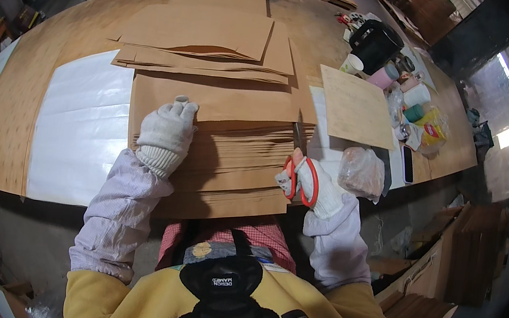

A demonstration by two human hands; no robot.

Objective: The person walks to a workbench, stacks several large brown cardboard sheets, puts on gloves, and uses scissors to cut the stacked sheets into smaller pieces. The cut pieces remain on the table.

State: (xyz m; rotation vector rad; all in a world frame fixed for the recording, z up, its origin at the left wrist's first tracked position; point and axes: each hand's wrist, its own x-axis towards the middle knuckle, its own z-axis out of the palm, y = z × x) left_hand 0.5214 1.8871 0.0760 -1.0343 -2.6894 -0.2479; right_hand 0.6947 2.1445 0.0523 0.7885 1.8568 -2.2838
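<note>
A layered stack of brown kraft paper [235,156] lies in front of me, its edges fanned toward my body. My left hand [168,129], in a white knitted glove, is closed at the near edge of the top brown paper sheet [230,101]; the fingertips are partly hidden. In my gloved right hand [322,190] is a pair of scissors [309,182] with red handles. Bare fingertips show through that glove. The dark blades point away from me, along the right edge of the stack.
More brown paper piles [201,30] lie beyond. A white sheet [82,126] covers the table at left. At right are a tan board [358,107], a plastic-wrapped block [362,172], a phone [407,164], a black kettle [375,45], a paper cup [352,64] and several small containers.
</note>
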